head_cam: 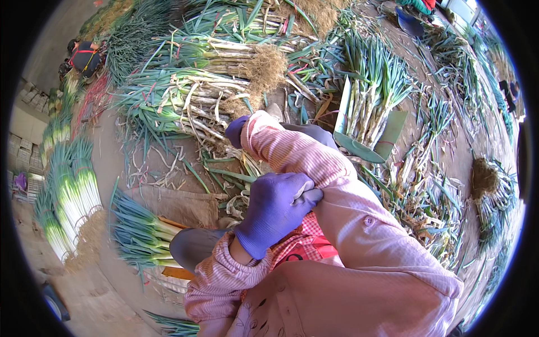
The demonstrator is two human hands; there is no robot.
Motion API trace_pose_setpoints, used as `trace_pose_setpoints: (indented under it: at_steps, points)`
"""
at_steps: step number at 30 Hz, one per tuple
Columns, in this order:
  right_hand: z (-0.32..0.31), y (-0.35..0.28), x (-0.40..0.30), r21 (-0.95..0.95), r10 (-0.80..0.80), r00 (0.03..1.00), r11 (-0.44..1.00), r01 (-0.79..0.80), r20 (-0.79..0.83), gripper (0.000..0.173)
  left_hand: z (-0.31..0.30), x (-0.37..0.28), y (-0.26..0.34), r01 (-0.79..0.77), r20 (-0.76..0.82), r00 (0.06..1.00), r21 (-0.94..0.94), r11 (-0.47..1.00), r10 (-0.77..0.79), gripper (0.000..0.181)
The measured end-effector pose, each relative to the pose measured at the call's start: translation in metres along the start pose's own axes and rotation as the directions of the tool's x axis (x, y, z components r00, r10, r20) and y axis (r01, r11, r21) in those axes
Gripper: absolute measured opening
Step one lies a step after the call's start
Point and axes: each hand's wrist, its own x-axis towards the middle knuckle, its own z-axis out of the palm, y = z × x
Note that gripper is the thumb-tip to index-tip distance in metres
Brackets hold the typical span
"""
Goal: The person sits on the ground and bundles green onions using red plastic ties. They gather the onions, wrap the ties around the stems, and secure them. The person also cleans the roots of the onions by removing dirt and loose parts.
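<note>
My left hand (pixel 276 210), in a purple knit glove, has its fingers closed on the pink striped sleeve (pixel 332 172) of my right arm. My right hand (pixel 236 131), in a dark purple glove, reaches forward beside a pile of untrimmed long green onions (pixel 189 113) with dry outer leaves and roots. The sleeve covers much of that hand, and its fingers are hidden. Right of it, green onions (pixel 366 105) stand upright in a green holder (pixel 358 147). Cleaner green onions (pixel 147 231) lie beside my left knee (pixel 196 248).
Tied bundles of white-stemmed green onions (pixel 80 193) lie at the left. Peeled leaf waste (pixel 429 210) covers the ground at the right, near another bunch (pixel 501 198). A brown sack (pixel 177 206) lies before my knee. A person (pixel 85 57) is at the upper left among more onions.
</note>
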Motion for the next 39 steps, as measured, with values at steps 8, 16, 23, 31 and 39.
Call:
trace_pose_setpoints:
  at_steps: [8,16,23,31,39]
  points:
    - [0.018,-0.041,-0.027,0.128,0.051,0.999,0.990,-0.052,0.009,0.035,0.010,0.039,0.030,-0.055,0.250,0.962,-0.221,0.974,0.112,0.006]
    - [-0.086,0.009,-0.050,0.471,0.430,0.892,0.821,-0.323,-0.138,0.042,-0.002,-0.035,0.036,-0.335,0.146,0.931,-0.025,0.942,0.335,0.017]
    - [-0.120,-0.005,-0.061,0.889,0.681,0.639,0.459,0.008,-0.357,0.032,0.031,-0.075,0.024,-0.103,0.104,0.984,-0.327,0.940,0.144,0.011]
    - [0.009,-0.095,-0.090,-0.240,-0.011,0.999,0.971,0.001,-0.039,0.016,0.028,-0.002,0.044,-0.405,0.092,0.885,-0.327,0.854,0.456,0.012]
    - [0.133,-0.172,-0.131,0.629,-0.307,0.802,0.503,0.593,-0.512,0.014,-0.095,0.075,-0.064,0.085,0.001,0.994,-0.600,0.796,-0.105,0.022]
